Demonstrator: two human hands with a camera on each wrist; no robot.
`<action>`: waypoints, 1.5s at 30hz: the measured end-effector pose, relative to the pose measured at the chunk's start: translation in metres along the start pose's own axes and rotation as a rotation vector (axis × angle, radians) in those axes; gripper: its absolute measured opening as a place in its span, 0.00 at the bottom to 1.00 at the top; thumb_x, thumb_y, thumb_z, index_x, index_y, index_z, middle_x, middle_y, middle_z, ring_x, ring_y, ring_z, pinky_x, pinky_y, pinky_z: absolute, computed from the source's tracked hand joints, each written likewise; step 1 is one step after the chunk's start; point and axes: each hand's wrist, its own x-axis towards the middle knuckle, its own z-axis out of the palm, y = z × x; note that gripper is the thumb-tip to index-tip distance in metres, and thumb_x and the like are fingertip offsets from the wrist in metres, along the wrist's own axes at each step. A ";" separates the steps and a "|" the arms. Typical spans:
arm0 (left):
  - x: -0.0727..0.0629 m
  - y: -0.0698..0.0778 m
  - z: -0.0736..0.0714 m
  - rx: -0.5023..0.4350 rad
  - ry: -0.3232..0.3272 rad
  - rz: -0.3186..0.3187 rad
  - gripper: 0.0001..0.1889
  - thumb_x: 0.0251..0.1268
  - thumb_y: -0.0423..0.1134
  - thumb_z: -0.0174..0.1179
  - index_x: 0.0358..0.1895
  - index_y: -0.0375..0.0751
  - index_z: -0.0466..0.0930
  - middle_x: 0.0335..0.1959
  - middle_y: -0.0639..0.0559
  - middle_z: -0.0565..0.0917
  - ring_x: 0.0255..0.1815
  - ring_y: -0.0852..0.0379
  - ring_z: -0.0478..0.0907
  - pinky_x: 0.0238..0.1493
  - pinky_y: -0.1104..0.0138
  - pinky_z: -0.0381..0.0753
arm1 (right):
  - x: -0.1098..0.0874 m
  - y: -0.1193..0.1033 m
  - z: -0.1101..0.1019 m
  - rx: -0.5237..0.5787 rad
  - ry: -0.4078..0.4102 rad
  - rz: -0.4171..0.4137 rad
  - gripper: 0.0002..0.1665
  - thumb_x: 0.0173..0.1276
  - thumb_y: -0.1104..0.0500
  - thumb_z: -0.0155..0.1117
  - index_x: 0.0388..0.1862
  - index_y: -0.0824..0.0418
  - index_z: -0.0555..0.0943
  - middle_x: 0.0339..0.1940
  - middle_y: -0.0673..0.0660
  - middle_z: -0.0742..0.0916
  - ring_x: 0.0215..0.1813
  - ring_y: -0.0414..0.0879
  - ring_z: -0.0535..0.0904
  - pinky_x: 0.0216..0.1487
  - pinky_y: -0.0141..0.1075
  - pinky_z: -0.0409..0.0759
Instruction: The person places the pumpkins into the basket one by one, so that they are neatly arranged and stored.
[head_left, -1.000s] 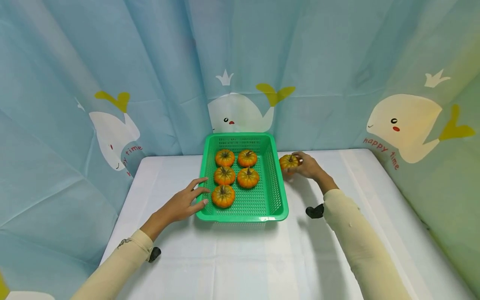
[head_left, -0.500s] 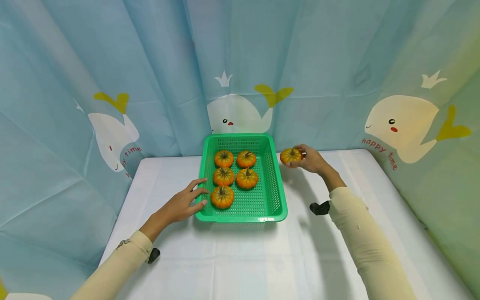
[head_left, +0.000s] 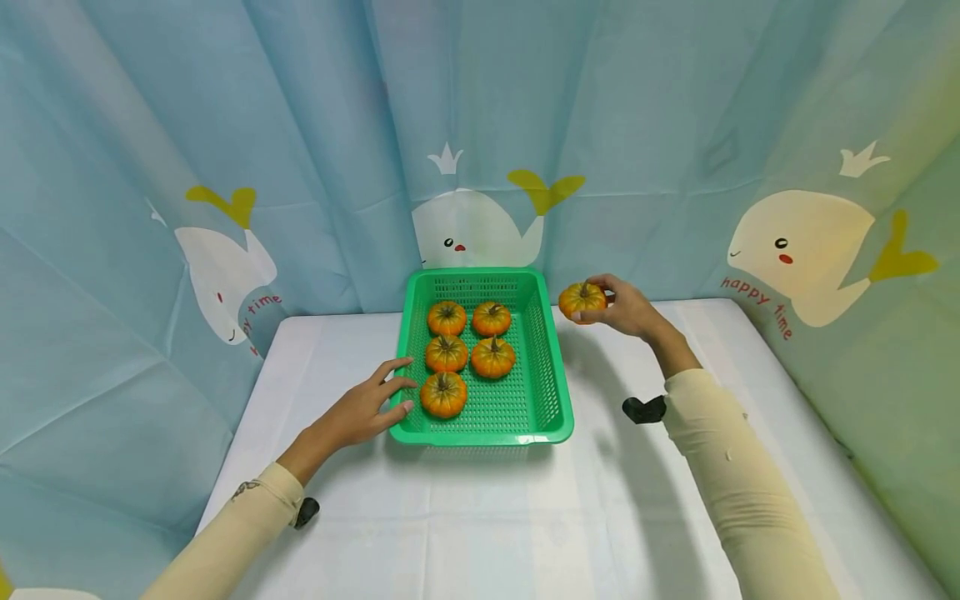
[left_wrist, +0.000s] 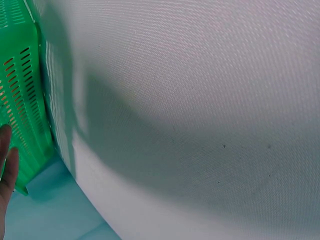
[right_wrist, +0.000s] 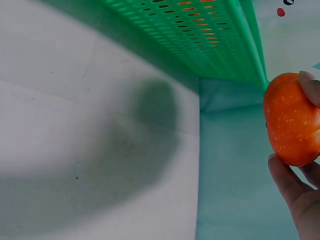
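Observation:
My right hand [head_left: 626, 310] grips a small orange pumpkin [head_left: 582, 302] with a brown stem, held above the table just right of the green basket [head_left: 557, 392]. In the right wrist view the pumpkin [right_wrist: 290, 120] sits between thumb and fingers, over its shadow on the cloth. Several similar pumpkins [head_left: 492, 357] lie in the basket, in two columns on its left and middle. My left hand [head_left: 367, 407] rests its spread fingers at the basket's left rim; in the left wrist view two fingers [left_wrist: 9, 167] lie along the slotted wall [left_wrist: 22, 90].
A white cloth covers the table [head_left: 480, 525]. Behind it hangs a light blue curtain [head_left: 645, 100] with printed whales, close to the basket's far side. On the right a greenish curtain [head_left: 900, 375] borders the table edge.
My right hand has lifted the pumpkin from beside the basket's right wall, rising and shifting slightly away. My left hand has stayed at the left rim.

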 end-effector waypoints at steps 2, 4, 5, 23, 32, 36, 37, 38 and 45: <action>0.000 0.000 0.000 -0.001 0.000 0.001 0.21 0.77 0.54 0.53 0.64 0.48 0.78 0.80 0.53 0.58 0.61 0.44 0.80 0.56 0.46 0.79 | -0.001 -0.002 -0.001 -0.001 0.004 -0.009 0.43 0.67 0.52 0.70 0.75 0.65 0.62 0.68 0.70 0.73 0.69 0.67 0.69 0.62 0.56 0.74; 0.000 0.000 0.000 0.000 -0.001 0.000 0.21 0.77 0.54 0.53 0.64 0.48 0.77 0.80 0.53 0.58 0.61 0.44 0.79 0.56 0.46 0.79 | -0.002 -0.004 -0.002 -0.008 0.007 -0.017 0.43 0.67 0.52 0.70 0.74 0.65 0.63 0.67 0.69 0.73 0.69 0.66 0.69 0.61 0.56 0.74; 0.000 0.000 0.000 0.000 -0.001 0.001 0.21 0.77 0.54 0.53 0.64 0.48 0.77 0.80 0.53 0.58 0.61 0.44 0.79 0.56 0.46 0.79 | -0.002 -0.005 -0.003 -0.009 0.008 -0.022 0.43 0.67 0.52 0.70 0.74 0.65 0.63 0.67 0.69 0.73 0.68 0.66 0.69 0.61 0.56 0.74; 0.000 0.001 0.000 0.003 0.012 0.005 0.21 0.77 0.54 0.53 0.63 0.48 0.78 0.79 0.53 0.59 0.59 0.44 0.80 0.54 0.46 0.80 | -0.002 -0.038 -0.004 -0.020 0.011 -0.100 0.49 0.61 0.45 0.76 0.75 0.60 0.66 0.64 0.65 0.78 0.66 0.63 0.72 0.56 0.54 0.78; -0.001 0.001 0.000 -0.006 0.008 0.006 0.20 0.77 0.53 0.53 0.63 0.48 0.78 0.79 0.53 0.59 0.59 0.44 0.81 0.54 0.46 0.80 | 0.006 -0.054 0.007 -0.027 -0.031 -0.115 0.49 0.60 0.44 0.77 0.75 0.58 0.67 0.67 0.63 0.76 0.68 0.62 0.71 0.61 0.56 0.76; -0.001 0.000 0.000 0.001 0.006 0.009 0.21 0.77 0.53 0.53 0.64 0.48 0.78 0.79 0.53 0.59 0.59 0.45 0.81 0.54 0.47 0.80 | 0.011 -0.060 0.013 -0.015 -0.055 -0.138 0.48 0.62 0.46 0.76 0.75 0.59 0.66 0.68 0.64 0.75 0.69 0.63 0.70 0.61 0.56 0.76; 0.000 0.000 0.000 0.003 0.006 0.010 0.21 0.77 0.53 0.53 0.64 0.48 0.78 0.79 0.53 0.59 0.58 0.45 0.81 0.54 0.47 0.80 | 0.012 -0.062 0.015 -0.012 -0.059 -0.141 0.48 0.62 0.46 0.76 0.75 0.59 0.67 0.68 0.64 0.75 0.69 0.63 0.70 0.62 0.56 0.76; 0.000 0.000 0.000 0.002 0.006 0.012 0.21 0.77 0.53 0.53 0.64 0.48 0.78 0.79 0.53 0.59 0.58 0.45 0.81 0.53 0.48 0.80 | 0.014 -0.063 0.016 -0.008 -0.063 -0.145 0.47 0.62 0.46 0.76 0.75 0.59 0.67 0.69 0.63 0.75 0.69 0.63 0.70 0.62 0.56 0.76; 0.000 0.000 0.000 -0.004 0.007 0.010 0.21 0.77 0.53 0.53 0.64 0.48 0.78 0.79 0.52 0.59 0.57 0.45 0.82 0.53 0.48 0.81 | 0.024 -0.070 0.028 0.013 -0.088 -0.192 0.48 0.62 0.50 0.75 0.76 0.63 0.64 0.68 0.66 0.74 0.69 0.64 0.69 0.64 0.57 0.74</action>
